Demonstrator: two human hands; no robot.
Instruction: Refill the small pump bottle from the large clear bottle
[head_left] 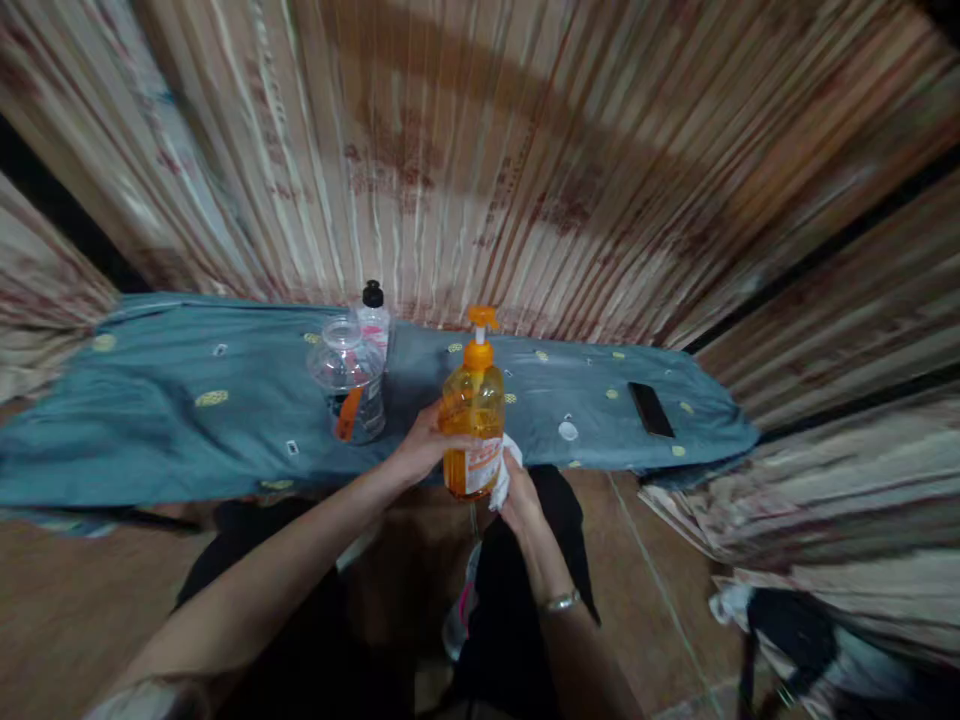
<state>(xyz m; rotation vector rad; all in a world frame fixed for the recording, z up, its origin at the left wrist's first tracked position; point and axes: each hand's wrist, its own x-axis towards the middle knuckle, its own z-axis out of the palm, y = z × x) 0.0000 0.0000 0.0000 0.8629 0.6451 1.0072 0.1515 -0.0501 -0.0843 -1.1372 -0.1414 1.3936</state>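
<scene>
An orange pump bottle (474,400) with amber liquid and a white label is held up near the table's front edge. Round its left side wraps my left hand (429,443), thumb across the front. My right hand (519,492) is closed on a white cloth or tissue (508,468), which presses against the bottle's lower right side. The fingers behind the cloth are partly hidden. To the left stand a clear plastic cup (351,385) with a domed lid and an orange mark, and a clear bottle (374,320) with a black cap behind it.
A narrow table with a teal patterned cloth (255,400) spans the view. A black phone (651,410) lies towards its right end. Striped curtains (465,200) hang behind and at the sides. My knees are under the front edge, above a brown tiled floor (637,600).
</scene>
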